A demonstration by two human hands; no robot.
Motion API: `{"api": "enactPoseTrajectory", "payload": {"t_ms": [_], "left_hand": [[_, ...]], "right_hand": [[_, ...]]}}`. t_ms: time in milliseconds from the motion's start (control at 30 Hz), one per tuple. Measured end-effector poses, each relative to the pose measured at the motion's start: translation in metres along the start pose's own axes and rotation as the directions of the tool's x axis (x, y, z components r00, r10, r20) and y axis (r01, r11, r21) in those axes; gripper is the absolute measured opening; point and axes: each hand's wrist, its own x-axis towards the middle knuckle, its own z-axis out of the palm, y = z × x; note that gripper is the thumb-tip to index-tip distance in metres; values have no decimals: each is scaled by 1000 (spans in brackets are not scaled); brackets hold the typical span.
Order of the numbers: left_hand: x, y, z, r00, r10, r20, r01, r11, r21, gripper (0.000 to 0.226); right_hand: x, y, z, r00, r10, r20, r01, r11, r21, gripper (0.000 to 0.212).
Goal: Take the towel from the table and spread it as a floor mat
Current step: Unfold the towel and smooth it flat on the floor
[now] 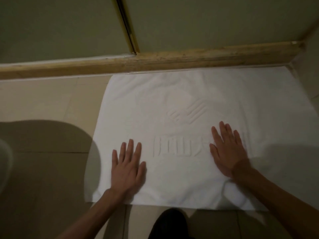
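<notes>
Towel (172, 100) is down on the floor (51, 104), opened out flat. Its far edge runs along the wooden strip (155, 61) at the floor's far edge, and its right end reaches toward the far right corner. I have both hands on it, palms down, near its front edge: left hand (126, 167) toward the towel's left end, right hand (227, 150) just right of the raised lettering (176, 149) in the middle. Fingers on both are straight and a little spread, pressing the cloth and pinching nothing.

I judge this to be the last step, smoothing the mat. A ridge (229, 188) seems to sit in the cloth below my right wrist near the front edge, though the dim, soft picture leaves me unsure. Next move, as I read it: slide the palms outward toward the ends with light pressure, flatten that ridge, keep the far edge square to the strip, then lift off.
</notes>
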Motion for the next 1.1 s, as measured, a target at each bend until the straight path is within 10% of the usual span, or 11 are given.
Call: {"api": "enactPoseTrajectory", "payload": {"t_ms": [567, 700, 1100], "left_hand": [[-33, -98, -1, 932, -359, -55, 359, 933, -18, 70], [-31, -69, -11, 985, 34, -171, -42, 998, -48, 64], [-2, 123, 17, 923, 367, 115, -365, 930, -35, 74]], "right_hand": [[1, 0, 2, 1000, 13, -16, -13, 1000, 24, 74], [-3, -5, -4, 999, 42, -31, -39, 995, 90, 75], [-79, -27, 18, 996, -83, 22, 83, 996, -12, 67]]}}
